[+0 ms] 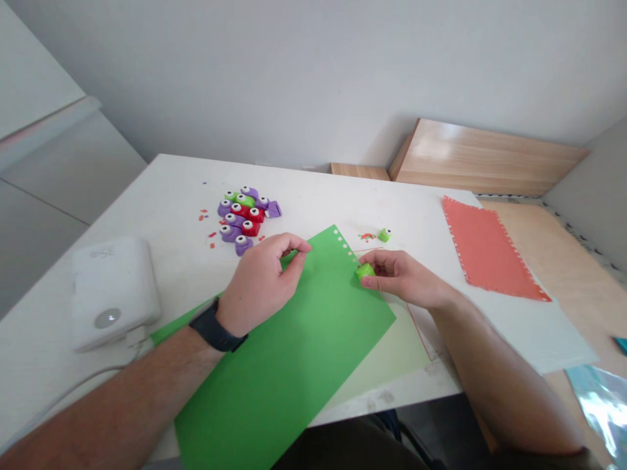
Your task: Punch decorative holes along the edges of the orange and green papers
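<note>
A large green paper sheet (294, 352) lies slanted on the white table (161, 189), with a row of small punched holes along its upper right edge. My left hand (262, 281) rests on the sheet, thumb and fingers pinching its top edge. My right hand (406, 277) is closed on a small green paper punch (364, 271) set over the sheet's right edge. A second small green punch (385, 235) sits just beyond, beside tiny red and green paper bits.
A cluster of purple, red and green punches (245, 219) lies at the table's middle back with scattered confetti. A white device (112, 287) with a cable stands at left. A red sheet (490, 251) with punched edges lies at right. Pale paper lies under the green sheet.
</note>
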Action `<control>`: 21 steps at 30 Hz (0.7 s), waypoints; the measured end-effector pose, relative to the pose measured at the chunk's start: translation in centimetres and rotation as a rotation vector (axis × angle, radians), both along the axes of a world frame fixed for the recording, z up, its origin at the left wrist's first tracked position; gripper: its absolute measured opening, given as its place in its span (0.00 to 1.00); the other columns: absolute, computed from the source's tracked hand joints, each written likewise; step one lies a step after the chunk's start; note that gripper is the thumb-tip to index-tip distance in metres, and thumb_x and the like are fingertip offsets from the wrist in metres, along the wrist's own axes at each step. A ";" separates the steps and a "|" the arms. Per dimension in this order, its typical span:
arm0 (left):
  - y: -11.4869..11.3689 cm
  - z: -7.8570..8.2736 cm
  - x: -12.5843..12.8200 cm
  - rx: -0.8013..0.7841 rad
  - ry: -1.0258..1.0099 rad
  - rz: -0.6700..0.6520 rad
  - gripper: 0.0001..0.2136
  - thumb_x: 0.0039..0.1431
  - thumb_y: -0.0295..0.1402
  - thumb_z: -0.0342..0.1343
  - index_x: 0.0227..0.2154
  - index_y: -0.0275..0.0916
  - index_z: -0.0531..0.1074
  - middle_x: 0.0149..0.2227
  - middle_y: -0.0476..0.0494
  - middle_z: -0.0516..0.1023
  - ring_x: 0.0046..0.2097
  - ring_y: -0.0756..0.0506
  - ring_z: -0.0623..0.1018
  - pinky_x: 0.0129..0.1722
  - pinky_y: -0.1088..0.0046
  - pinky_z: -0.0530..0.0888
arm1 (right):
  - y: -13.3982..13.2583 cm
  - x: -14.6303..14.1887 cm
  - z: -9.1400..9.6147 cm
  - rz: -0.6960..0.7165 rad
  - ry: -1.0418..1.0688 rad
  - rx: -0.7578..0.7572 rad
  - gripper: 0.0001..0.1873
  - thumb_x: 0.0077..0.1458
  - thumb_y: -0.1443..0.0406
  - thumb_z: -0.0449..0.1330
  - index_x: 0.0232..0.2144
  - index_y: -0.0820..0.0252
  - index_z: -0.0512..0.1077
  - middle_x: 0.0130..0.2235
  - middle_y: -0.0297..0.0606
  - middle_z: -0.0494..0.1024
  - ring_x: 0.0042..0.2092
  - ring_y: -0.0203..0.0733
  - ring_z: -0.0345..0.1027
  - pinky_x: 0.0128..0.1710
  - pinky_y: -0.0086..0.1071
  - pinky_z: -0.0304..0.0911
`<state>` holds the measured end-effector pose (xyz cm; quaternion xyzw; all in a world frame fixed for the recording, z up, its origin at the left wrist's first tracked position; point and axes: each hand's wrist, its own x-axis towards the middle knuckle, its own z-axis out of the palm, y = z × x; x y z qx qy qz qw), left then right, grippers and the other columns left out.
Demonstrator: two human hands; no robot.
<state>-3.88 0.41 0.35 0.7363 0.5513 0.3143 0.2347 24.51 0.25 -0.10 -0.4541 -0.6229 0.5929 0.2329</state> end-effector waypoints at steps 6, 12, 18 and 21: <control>0.0 0.0 0.0 0.018 -0.005 -0.009 0.08 0.67 0.36 0.53 0.41 0.45 0.77 0.44 0.48 0.84 0.44 0.42 0.81 0.48 0.64 0.75 | 0.0 0.0 0.1 -0.016 0.020 -0.020 0.18 0.56 0.56 0.71 0.45 0.59 0.77 0.38 0.36 0.77 0.37 0.38 0.68 0.38 0.33 0.63; -0.2 0.2 0.0 0.009 -0.009 -0.005 0.07 0.67 0.36 0.54 0.42 0.44 0.77 0.44 0.48 0.84 0.42 0.42 0.81 0.49 0.63 0.75 | 0.0 -0.1 0.1 -0.016 0.020 -0.030 0.17 0.56 0.58 0.71 0.45 0.60 0.77 0.38 0.37 0.77 0.37 0.39 0.68 0.40 0.35 0.63; -0.3 0.2 0.0 0.007 -0.020 -0.005 0.07 0.67 0.35 0.55 0.42 0.44 0.77 0.43 0.49 0.84 0.42 0.43 0.81 0.50 0.64 0.75 | -0.2 0.0 -0.2 -0.049 -0.014 0.008 0.17 0.56 0.59 0.70 0.46 0.59 0.76 0.39 0.38 0.77 0.38 0.40 0.68 0.40 0.36 0.64; -0.3 0.2 0.0 0.010 -0.024 -0.009 0.07 0.67 0.35 0.55 0.42 0.43 0.77 0.43 0.49 0.84 0.42 0.44 0.81 0.50 0.65 0.75 | -0.3 -0.1 -0.2 -0.055 -0.041 0.033 0.17 0.56 0.59 0.70 0.46 0.59 0.76 0.38 0.38 0.77 0.37 0.40 0.68 0.40 0.36 0.65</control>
